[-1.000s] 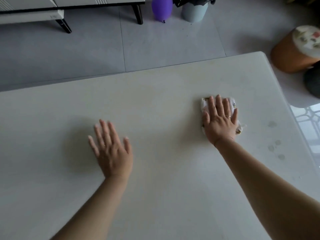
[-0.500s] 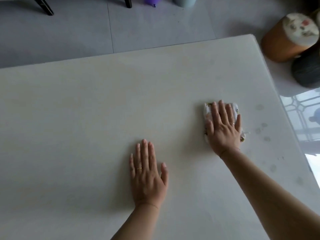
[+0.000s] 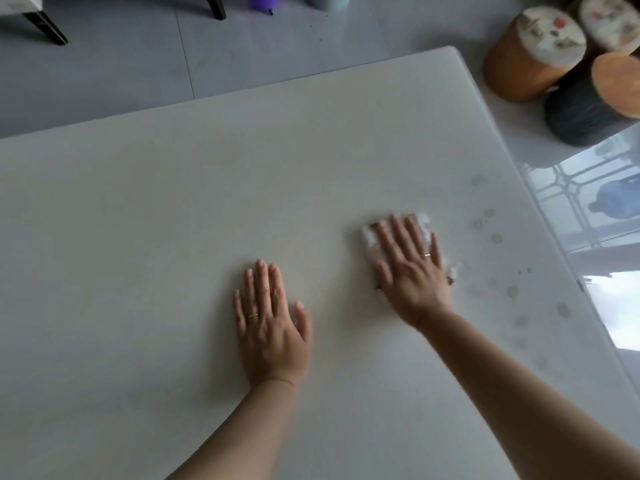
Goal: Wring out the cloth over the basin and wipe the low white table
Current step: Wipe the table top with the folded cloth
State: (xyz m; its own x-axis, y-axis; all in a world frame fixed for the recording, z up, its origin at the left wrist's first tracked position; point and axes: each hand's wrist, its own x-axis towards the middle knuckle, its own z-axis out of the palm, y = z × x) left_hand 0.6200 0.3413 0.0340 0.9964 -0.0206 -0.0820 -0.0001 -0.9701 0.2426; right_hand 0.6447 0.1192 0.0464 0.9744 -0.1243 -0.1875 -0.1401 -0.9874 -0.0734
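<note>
The low white table [image 3: 173, 209] fills most of the view. My right hand [image 3: 410, 271] lies flat with straight fingers on a folded white cloth [image 3: 369, 237], pressing it onto the tabletop right of centre; only the cloth's edges show around the fingers, and they are blurred. My left hand [image 3: 270, 323] rests flat on the bare tabletop, palm down with fingers spread, a short way left of the right hand. No basin is in view.
Several damp spots [image 3: 488, 223] dot the table near its right edge. Beyond the far right corner stand an orange stool [image 3: 519, 60] and a dark stool [image 3: 581, 109]. Grey floor tiles, dark furniture legs [image 3: 45, 27] and a purple object [image 3: 263, 1] lie past the far edge.
My right hand has slid the cloth toward me and a little left. My left hand moved right across the tabletop and now lies closer to the right hand. The view shifted right.
</note>
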